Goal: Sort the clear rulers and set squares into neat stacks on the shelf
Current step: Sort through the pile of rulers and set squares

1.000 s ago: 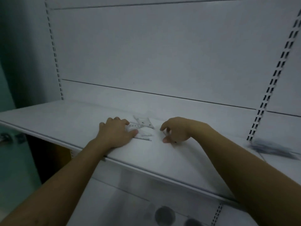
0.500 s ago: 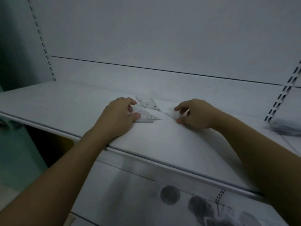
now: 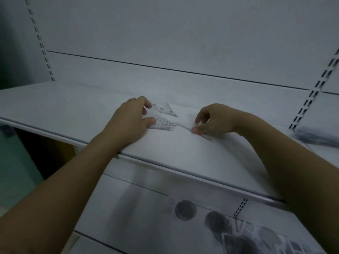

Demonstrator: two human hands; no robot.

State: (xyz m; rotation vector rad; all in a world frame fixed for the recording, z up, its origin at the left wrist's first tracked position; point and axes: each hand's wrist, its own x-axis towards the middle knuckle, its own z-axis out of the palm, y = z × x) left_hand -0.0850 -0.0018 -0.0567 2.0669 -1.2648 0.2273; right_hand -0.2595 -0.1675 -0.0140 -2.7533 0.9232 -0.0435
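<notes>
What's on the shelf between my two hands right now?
In the head view, clear set squares fan out from under the left hand toward the right hand; near its fingertips, mostly bare shelf.

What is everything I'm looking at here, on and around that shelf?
Shelf: one, white, across the middle of the view.
Set squares: a few, exact count unclear, clear, overlapping on the shelf between the hands.
Slotted uprights: two, white with dark slots, on the back panel at left and right.
Grey bundle: one, blurred, at the shelf's right end.
Dark round items: at least two, blurred, on the lower shelf.
Left hand: fingers on the set squares.
Right hand: fingers curled, thumb on the shelf by a thin clear strip.
</notes>
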